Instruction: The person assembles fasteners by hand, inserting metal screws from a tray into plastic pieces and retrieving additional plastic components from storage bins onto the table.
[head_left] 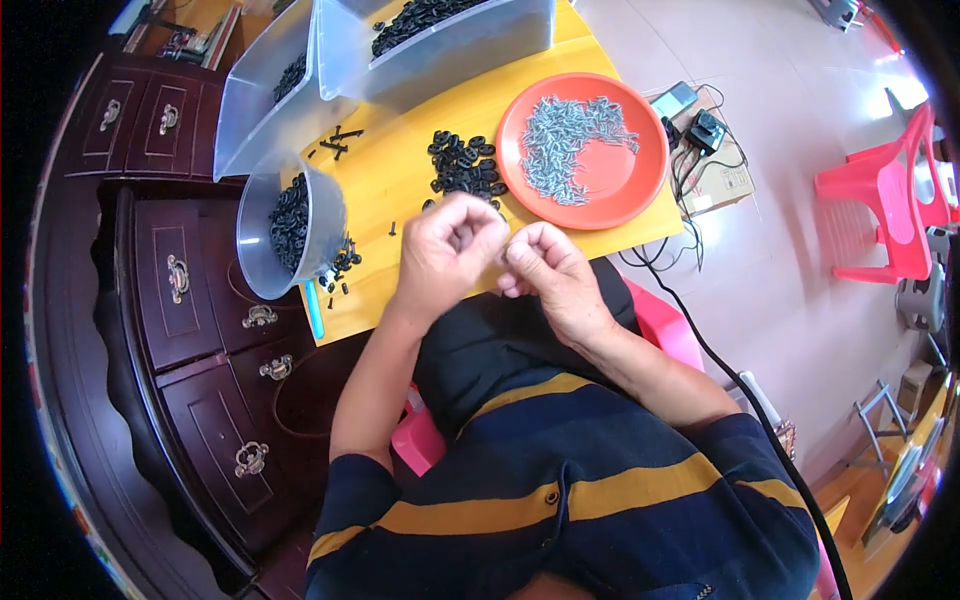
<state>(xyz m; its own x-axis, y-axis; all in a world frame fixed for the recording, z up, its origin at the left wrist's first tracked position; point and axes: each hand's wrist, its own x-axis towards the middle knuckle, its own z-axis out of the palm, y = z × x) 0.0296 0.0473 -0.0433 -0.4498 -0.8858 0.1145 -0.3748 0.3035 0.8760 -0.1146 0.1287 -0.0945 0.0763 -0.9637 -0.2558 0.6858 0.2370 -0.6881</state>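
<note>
My left hand (448,252) is held over the front edge of the yellow table (385,180), its fingers curled and thumb pinched inward. Close beside it, my right hand (555,278) has thumb and forefinger pressed together. The fingertips of both hands almost meet; whatever sits between them is too small and hidden to name. Just beyond my left hand lies a pile of small black oval plastic pieces (464,165). An orange-red round plate (640,185) with many small silvery screws (560,140) stands to the right of the pile.
A clear round tub (325,205) of black parts lies tipped at the table's left, some spilled out. Larger clear bins (450,55) stand behind. Black pegs (342,142) lie loose. A carton (718,185) with cables is at right, a pink stool (885,190) farther off; dark drawers (180,270) line the left.
</note>
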